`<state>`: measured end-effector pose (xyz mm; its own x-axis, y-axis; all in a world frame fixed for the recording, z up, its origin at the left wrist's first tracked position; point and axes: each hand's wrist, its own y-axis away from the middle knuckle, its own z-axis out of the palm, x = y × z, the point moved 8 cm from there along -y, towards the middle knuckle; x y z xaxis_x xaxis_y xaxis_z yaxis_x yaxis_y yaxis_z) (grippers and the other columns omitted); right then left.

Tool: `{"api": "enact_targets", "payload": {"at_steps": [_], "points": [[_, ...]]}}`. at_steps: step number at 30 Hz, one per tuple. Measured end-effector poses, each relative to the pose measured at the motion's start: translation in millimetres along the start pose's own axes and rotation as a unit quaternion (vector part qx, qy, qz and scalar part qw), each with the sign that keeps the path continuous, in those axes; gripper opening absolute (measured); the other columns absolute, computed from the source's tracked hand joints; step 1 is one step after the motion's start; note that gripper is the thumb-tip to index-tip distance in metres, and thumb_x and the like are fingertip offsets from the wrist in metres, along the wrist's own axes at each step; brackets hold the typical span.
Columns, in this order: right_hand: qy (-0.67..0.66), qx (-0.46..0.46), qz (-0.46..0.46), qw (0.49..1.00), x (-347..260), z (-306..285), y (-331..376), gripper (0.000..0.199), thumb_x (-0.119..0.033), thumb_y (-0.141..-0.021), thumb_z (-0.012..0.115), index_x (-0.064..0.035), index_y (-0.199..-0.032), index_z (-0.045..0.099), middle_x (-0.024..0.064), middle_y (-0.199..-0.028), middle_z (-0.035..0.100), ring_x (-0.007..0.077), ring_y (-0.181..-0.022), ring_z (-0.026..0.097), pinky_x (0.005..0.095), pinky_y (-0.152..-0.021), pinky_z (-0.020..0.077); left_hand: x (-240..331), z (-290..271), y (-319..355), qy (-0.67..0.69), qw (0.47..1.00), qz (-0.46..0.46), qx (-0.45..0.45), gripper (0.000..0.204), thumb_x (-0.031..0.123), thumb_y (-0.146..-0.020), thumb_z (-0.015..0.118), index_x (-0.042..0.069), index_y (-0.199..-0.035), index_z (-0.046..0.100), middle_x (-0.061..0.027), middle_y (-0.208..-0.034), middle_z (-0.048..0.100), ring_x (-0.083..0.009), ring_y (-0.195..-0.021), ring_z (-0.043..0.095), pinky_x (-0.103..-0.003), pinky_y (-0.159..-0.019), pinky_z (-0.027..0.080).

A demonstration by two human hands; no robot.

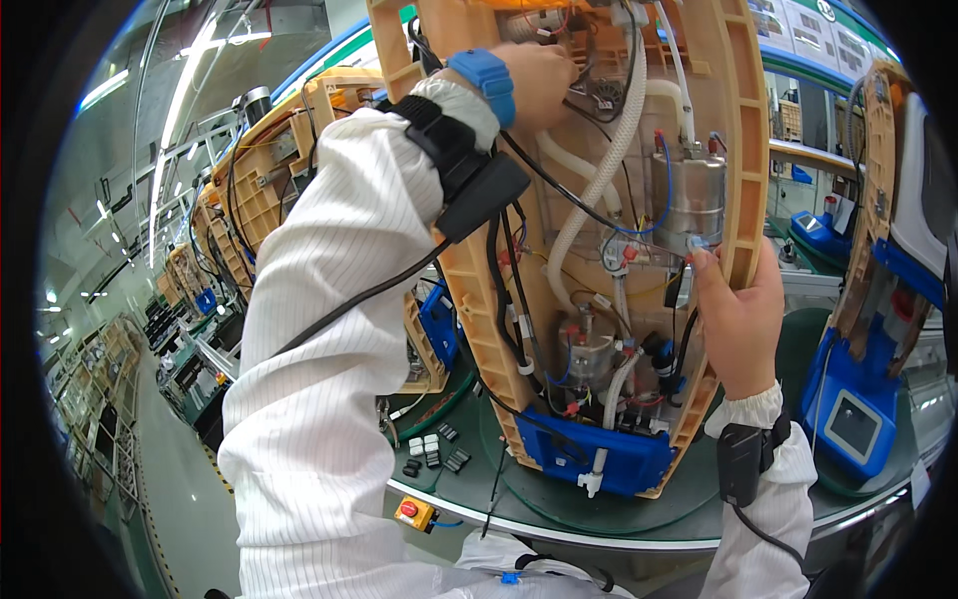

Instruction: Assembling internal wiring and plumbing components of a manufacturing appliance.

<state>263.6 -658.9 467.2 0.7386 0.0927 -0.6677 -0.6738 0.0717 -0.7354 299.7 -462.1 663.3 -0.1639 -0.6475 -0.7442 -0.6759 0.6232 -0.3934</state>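
Looks like a factory assembly line: rows of open tan appliance frames (pixel 264 170) stretching down the hall, a green workbench (pixel 619 514) with an emergency stop button (pixel 413 512), overhead strip lights (pixel 205 55).

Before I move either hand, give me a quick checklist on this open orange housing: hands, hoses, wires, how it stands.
1. Left hand inside the upper housing among wires: ok; fingertips hidden.
2. Right hand on the housing's right edge, fingers at the metal cylinder: ok.
3. White corrugated hose unkinked: ok where visible.
4. Black cable from the left wrist device hangs across the work: not ok, possible snag.
5. Blue base seated on the green table: cannot tell.
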Motion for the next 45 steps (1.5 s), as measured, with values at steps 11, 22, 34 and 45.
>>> {"api": "enact_targets", "payload": {"at_steps": [11,22,34,45], "points": [[0.012,0.020,-0.013,1.000,4.6,2.7,-0.3,0.016,-0.016,-0.092,0.068,-0.0043,-0.097,0.059,-0.0036,-0.076,0.057,0.0040,-0.066,0.047,0.0222,-0.059,0.0392,-6.5,-2.7,3.6,-0.026,0.994,-0.068,-0.082,0.030,0.023,-0.079,0.067,-0.001,-0.097,0.068,-0.0244,-0.098,0.069,-0.0382,-0.094,0.066,-0.045,-0.083,0.053],[0.044,-0.017,-0.048,0.998,3.4,2.5,-2.6,0.025,-0.026,-0.094,0.067,-0.0045,-0.103,0.059,-0.0049,-0.062,0.049,0.0026,-0.049,0.045,0.0208,-0.045,0.0367,86.9,-69.0,117.0,0.037,0.952,0.019,0.302,0.016,0.012,-0.079,0.065,0.002,-0.091,0.068,-0.0194,-0.092,0.069,-0.0337,-0.090,0.067,-0.040,-0.083,0.053],[0.104,-0.051,-0.005,0.993,-8.0,-5.1,2.0,0.027,-0.024,-0.094,0.065,-0.0028,-0.109,0.057,0.0016,-0.082,0.060,0.0063,-0.063,0.054,0.0237,-0.058,0.0459,179.7,32.6,184.8,0.181,0.979,0.099,-0.002,0.041,0.010,-0.071,0.063,0.003,-0.112,0.063,-0.0088,-0.110,0.061,-0.0260,-0.102,0.059,-0.038,-0.088,0.046],[0.216,-0.228,-0.077,0.946,-63.8,57.1,61.1,0.015,-0.003,-0.092,0.058,0.0022,-0.104,0.063,0.0138,-0.089,0.063,0.0220,-0.082,0.062,0.0334,-0.075,0.0483,104.6,-40.6,168.9,0.116,0.973,0.106,0.168,0.035,0.007,-0.068,0.068,0.005,-0.103,0.066,-0.0091,-0.096,0.062,-0.0283,-0.093,0.061,-0.040,-0.086,0.049]]}}
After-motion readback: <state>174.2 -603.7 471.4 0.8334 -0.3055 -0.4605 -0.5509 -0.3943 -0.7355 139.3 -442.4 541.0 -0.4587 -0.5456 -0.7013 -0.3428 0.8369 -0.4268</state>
